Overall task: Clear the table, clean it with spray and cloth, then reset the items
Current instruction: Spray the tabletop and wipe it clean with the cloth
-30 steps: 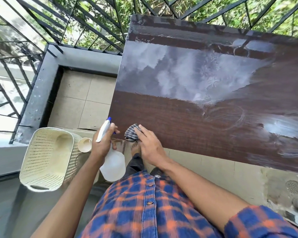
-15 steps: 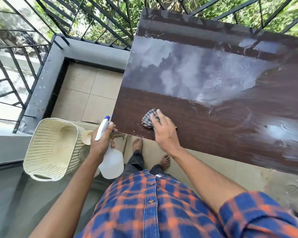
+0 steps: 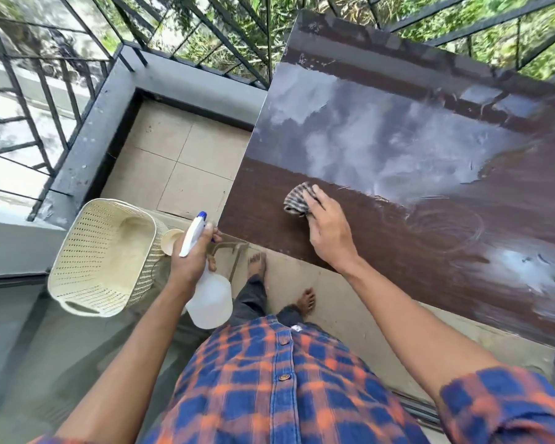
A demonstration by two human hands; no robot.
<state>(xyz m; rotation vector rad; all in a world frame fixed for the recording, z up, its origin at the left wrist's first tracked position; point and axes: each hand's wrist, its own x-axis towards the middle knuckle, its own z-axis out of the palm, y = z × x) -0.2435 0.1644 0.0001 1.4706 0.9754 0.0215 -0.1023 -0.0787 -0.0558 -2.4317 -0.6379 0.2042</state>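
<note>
The dark brown table (image 3: 414, 251) fills the right half of the view, wet and glossy with swirl marks. My right hand (image 3: 329, 227) presses a crumpled checked cloth (image 3: 297, 200) flat on the tabletop near its left front corner. My left hand (image 3: 191, 256) holds a white spray bottle (image 3: 209, 294) by its neck, off the table's left front corner, its blue-tipped nozzle pointing up and away.
A cream perforated basket (image 3: 109, 254) stands on the floor at left with a small cream cup (image 3: 170, 241) beside it. Black metal railings (image 3: 45, 100) and a grey ledge close off the left and far sides. My bare feet are on the tiled floor under the table edge.
My right hand has slid the cloth away from the table's front edge, further onto the top and to the right. The left hand with the bottle has stayed about where it was.
</note>
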